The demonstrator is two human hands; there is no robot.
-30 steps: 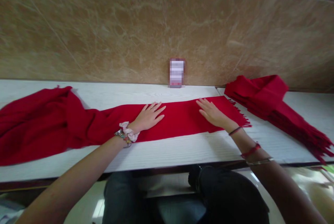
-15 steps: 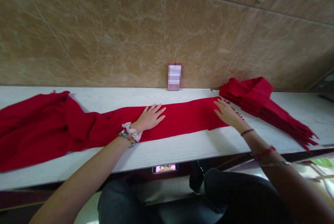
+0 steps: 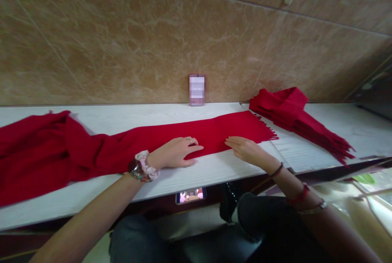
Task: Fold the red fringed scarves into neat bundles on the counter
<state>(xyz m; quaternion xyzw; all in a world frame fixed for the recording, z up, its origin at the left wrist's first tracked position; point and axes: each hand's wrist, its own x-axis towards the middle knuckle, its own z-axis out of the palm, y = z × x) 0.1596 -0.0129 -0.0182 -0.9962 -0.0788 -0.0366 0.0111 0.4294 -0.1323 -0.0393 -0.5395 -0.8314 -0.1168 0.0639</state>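
A long red scarf (image 3: 214, 132) lies along the white wood-grain surface, smooth at the right and bunched into loose folds at the left. Its fringed end points right. My left hand (image 3: 176, 152) rests at the scarf's near edge, thumb apart from the bent fingers, some fingertips on the cloth. Farther right along the same edge is my right hand (image 3: 246, 148), its fingers stretched out close together with their tips on the cloth. Both hands look open. Beyond the fringe, a second red scarf (image 3: 284, 110) lies folded, its tassels toward the front right.
A small card-like item with a blurred face (image 3: 197, 90) leans on the brown marbled wall (image 3: 137, 42). Below the front edge of the white surface (image 3: 196, 173) is a lit phone (image 3: 191, 195). My knees are close beneath. A dark object (image 3: 376, 95) stands at far right.
Both hands have drawn back from the middle of the scarf to its near edge. My right hand has also shifted left, uncovering the fringed end. The view has turned slightly.
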